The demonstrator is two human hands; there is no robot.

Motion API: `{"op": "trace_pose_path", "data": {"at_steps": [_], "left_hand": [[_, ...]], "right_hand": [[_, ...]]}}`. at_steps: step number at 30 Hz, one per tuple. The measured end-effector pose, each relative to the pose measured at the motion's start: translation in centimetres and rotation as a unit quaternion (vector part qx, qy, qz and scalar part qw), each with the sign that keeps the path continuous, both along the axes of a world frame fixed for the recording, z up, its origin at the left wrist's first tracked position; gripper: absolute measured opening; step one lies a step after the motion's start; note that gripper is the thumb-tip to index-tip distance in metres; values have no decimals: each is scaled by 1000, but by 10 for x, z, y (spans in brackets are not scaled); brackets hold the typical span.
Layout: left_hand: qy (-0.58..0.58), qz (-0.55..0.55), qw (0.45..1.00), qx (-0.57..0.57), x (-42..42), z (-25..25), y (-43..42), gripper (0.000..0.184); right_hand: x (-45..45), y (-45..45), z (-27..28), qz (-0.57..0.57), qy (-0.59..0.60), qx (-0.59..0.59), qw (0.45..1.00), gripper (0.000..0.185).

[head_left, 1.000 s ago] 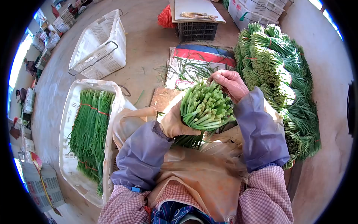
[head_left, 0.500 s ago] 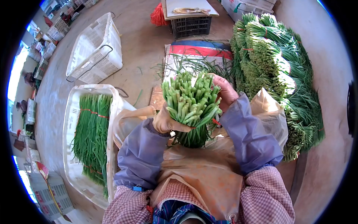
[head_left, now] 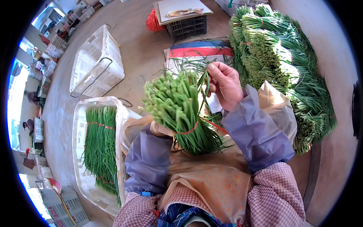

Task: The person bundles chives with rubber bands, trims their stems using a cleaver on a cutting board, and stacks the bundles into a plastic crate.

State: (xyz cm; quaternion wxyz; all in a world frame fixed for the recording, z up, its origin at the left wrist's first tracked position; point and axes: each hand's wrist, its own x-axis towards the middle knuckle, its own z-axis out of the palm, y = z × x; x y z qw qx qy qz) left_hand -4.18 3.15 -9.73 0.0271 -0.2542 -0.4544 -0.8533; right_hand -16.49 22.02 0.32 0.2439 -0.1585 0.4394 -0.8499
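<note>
A thick bundle of green stalks (head_left: pixel 176 100) is held over my lap, cut ends facing up and leaves hanging toward the lower right. A red band (head_left: pixel 189 129) circles its middle, with a loose red strip running off to the right. My left hand (head_left: pixel 162 129) grips the bundle from the left side, mostly hidden behind it. To the right of the stalks, my right hand (head_left: pixel 223 84) pinches a thin green leaf between thumb and forefinger; the leaf hangs down along the bundle.
At the left, a white crate (head_left: pixel 79 151) holds banded green bundles (head_left: pixel 100 143). Behind it stands another white crate (head_left: pixel 98 62). Many bundles (head_left: pixel 280 68) are stacked at the right. A board (head_left: pixel 181 11) on a black crate (head_left: pixel 187 28) is ahead. People sit far left.
The bundle has tilted and moved left, showing its red band and leaves. My right hand has come away from the stalks with a thin leaf pinched in its fingers.
</note>
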Motion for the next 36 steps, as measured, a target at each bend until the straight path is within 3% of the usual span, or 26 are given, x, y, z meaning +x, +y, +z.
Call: {"op": "trace_pose_path", "data": {"at_steps": [4,7,8,9,11,14,15,16,17,19,21,23,24,26,27,28,30,31,32,33,35,36], "left_hand": [[-49,15,999,-2,5,-4,-12,119],[-34,-36,999,3,-4,19,-3,116],[-50,-36,998,9,-2,21,-2,117],[-65,-35,997,14,0,22,0,118],[-109,-39,993,18,3,8,-8,114],[-178,-23,984,9,7,-26,-25,104],[-50,-11,997,-56,-2,-37,-24,102],[85,17,990,-109,-12,-41,-22,100],[206,51,968,-134,-22,-45,-19,98],[181,26,980,-79,-22,-36,-12,98],[155,3,988,-24,-21,-15,-4,99],[-156,-15,986,48,-5,-12,-13,104],[-302,-4,946,120,3,-10,-18,107],[-365,-19,914,176,0,-4,-21,105],[-275,-26,953,126,2,-14,-18,99],[-185,-31,978,88,0,-13,-15,92],[-4,-29,999,42,-7,4,-5,77],[-63,0,998,4,-3,-14,-14,69],[-125,24,991,-32,0,-33,-24,61],[-187,42,979,-64,4,-51,-33,54],[-260,33,965,5,-4,-27,-19,52],[-286,33,957,19,-5,-17,-12,51]], "right_hand": [[-12,-1,-19,163,-113,-119,973,24],[4,-8,-11,114,-167,-137,970,23],[6,-11,-9,107,-89,-136,981,22],[4,-12,0,43,1,-30,999,21],[-3,-8,13,-41,152,84,984,22],[-45,23,38,-196,95,-79,973,25],[-75,45,37,-179,97,-144,968,23],[-85,61,49,-145,161,-132,967,16],[-83,62,45,-148,218,-26,964,15],[-62,61,36,-149,321,186,917,19],[-25,51,32,-104,354,234,900,24],[-1,39,39,-138,504,205,827,27],[4,32,37,-136,538,193,809,30],[6,20,32,-148,608,176,760,35],[5,15,30,-160,642,171,730,37],[4,10,29,-155,640,156,736,36],[0,10,27,-180,684,152,691,36],[-2,10,27,-193,703,151,667,36],[-2,9,32,-227,727,144,631,23],[-2,13,34,-250,659,157,692,16],[-1,24,38,-288,507,178,792,6],[-4,31,49,-260,369,161,878,13]]}}
